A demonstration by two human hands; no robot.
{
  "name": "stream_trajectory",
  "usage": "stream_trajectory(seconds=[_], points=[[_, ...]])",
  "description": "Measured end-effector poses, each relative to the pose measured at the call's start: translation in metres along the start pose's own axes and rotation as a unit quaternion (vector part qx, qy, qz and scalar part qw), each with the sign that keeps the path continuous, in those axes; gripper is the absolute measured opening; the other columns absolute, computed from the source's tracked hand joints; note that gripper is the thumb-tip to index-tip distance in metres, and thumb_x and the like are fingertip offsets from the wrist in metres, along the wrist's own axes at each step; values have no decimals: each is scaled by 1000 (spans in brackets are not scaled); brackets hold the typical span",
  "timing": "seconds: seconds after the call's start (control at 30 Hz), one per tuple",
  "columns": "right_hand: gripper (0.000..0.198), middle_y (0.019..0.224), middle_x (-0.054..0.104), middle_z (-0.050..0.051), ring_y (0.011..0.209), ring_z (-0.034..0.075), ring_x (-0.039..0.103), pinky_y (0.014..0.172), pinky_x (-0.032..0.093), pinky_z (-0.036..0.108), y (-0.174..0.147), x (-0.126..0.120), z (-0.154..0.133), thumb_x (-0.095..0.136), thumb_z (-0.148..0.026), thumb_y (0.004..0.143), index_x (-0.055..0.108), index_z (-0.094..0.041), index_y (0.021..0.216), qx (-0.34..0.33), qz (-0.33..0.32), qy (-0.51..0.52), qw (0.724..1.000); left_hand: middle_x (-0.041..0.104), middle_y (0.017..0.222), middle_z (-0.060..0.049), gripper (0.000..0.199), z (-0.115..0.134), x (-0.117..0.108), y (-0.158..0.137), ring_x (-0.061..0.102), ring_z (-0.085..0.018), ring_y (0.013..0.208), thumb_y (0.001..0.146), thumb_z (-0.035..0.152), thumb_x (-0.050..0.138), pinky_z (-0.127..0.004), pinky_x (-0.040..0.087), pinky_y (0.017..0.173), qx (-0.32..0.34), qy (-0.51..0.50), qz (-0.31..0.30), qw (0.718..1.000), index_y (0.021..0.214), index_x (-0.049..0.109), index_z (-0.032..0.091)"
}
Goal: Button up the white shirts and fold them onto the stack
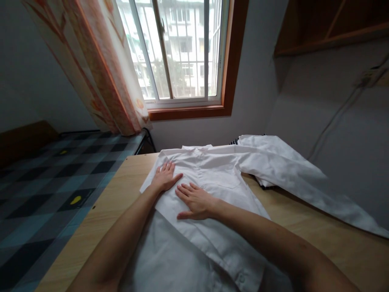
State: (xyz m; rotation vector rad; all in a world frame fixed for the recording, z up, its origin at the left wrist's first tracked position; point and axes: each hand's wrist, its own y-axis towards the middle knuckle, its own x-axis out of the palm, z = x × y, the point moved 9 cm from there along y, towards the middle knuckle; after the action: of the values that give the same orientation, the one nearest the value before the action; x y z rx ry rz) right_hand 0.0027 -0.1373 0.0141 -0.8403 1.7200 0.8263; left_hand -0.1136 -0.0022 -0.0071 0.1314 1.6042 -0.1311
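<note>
Left hand (165, 177) and right hand (196, 200) lie flat, fingers spread, gripping nothing, on the white shirt (219, 178).

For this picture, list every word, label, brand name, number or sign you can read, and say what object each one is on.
No readable text anywhere.
White shirt under the left hand and right hand: plain, no visible label.
Yellow marks on the checked bedcover: too small to tell.
Buildings through the window: no signs legible.
</note>
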Motion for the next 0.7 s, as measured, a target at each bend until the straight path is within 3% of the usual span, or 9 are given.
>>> stream_trajectory(seconds=[0.13, 0.37, 0.47, 0.53, 0.6, 0.63, 0.67, 0.7], points=[[91, 156, 23, 22, 146, 33, 19, 118, 13, 51, -38, -3, -21, 41, -70, 88, 27, -6, 150, -7, -19, 29, 999, 14, 160, -12, 86, -2, 2, 4, 12, -31, 148, 89, 71, 21, -52, 14, 116, 9, -4, -5, 1000, 154, 20, 16], [77, 155, 27, 17, 145, 30, 22, 118, 16, 51, -150, 14, -63, 48, -50, 93, 19, -11, 153, -47, -27, 77, 996, 13, 161, -12, 86, -1, 0, 6, 11, -30, 148, 89, 71, 19, -52, 14, 116, 7, 4, -9, 1000, 154, 19, 15], [53, 151, 37, 12, 142, 27, 31, 117, 23, 50, -189, 31, -66, 37, -34, 100, 31, -20, 151, -28, -22, 123, 992, 14, 161, -11, 85, -1, -2, 7, 11, -29, 148, 89, 70, 19, -52, 15, 116, 3, 10, -5, 1000, 154, 20, 16], [47, 147, 46, 10, 137, 25, 41, 115, 29, 47, -207, 32, -58, 37, -37, 100, 41, -27, 145, 10, -8, 213, 977, 14, 161, -11, 84, -1, -1, 8, 12, -29, 148, 89, 70, 20, -51, 15, 116, 1, 14, -6, 1000, 154, 20, 17], [53, 144, 50, 12, 131, 26, 49, 110, 38, 45, -223, 11, -26, 42, -50, 96, 44, -26, 143, 106, 93, 353, 925, 14, 161, -11, 82, -2, -1, 9, 13, -29, 148, 89, 69, 20, -51, 16, 116, 1, 14, -5, 1000, 154, 20, 18], [60, 142, 51, 14, 127, 27, 52, 107, 41, 44, -235, -4, 0, 43, -57, 93, 44, -24, 143, 171, 182, 432, 867, 14, 161, -11, 82, -2, -1, 9, 13, -30, 148, 90, 68, 21, -51, 16, 116, 2, 14, -3, 1000, 154, 20, 18], [66, 141, 51, 16, 124, 27, 55, 104, 44, 44, -252, -19, 31, 43, -62, 91, 43, -21, 143, 240, 289, 501, 780, 14, 161, -11, 82, -2, -1, 10, 13, -30, 148, 90, 68, 21, -51, 16, 116, 1, 13, -1, 1000, 154, 20, 18], [67, 138, 52, 16, 121, 26, 57, 102, 47, 44, -273, -30, 61, 42, -63, 90, 43, -20, 141, 297, 394, 555, 669, 14, 160, -11, 82, -2, -1, 10, 13, -30, 148, 90, 67, 21, -52, 16, 116, 0, 14, 1, 1000, 154, 20, 17]])
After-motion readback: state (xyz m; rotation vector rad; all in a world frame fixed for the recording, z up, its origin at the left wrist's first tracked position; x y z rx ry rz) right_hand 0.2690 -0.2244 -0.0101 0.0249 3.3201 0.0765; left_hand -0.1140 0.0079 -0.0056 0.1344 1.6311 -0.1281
